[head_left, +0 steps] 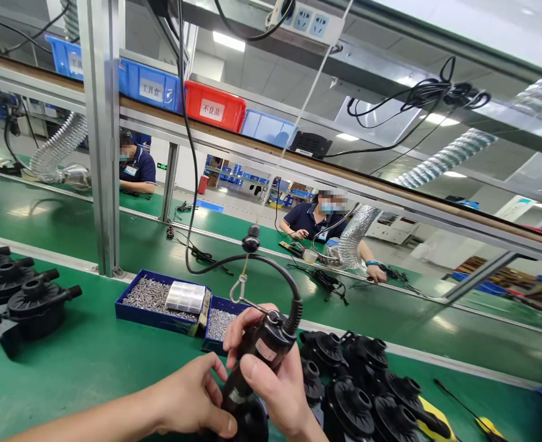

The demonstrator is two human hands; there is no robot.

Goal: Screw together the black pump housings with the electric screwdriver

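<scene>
My right hand is wrapped round a black electric screwdriver, which stands tilted with its cable end up. A wire hook and cord run from its top to a black knob. My left hand is closed at the screwdriver's lower end, thumb and fingers on a black pump housing at the bottom edge. The driver's tip and most of this housing are hidden. Just beyond my hands are a blue tray of screws with a silvery roll on it and a smaller blue tray of small metal parts.
Black pump housings stand at the left and right. A yellow-handled screwdriver lies at far right. A metal post rises from the bench. Blue bins and a red bin line the shelf. Two co-workers sit across.
</scene>
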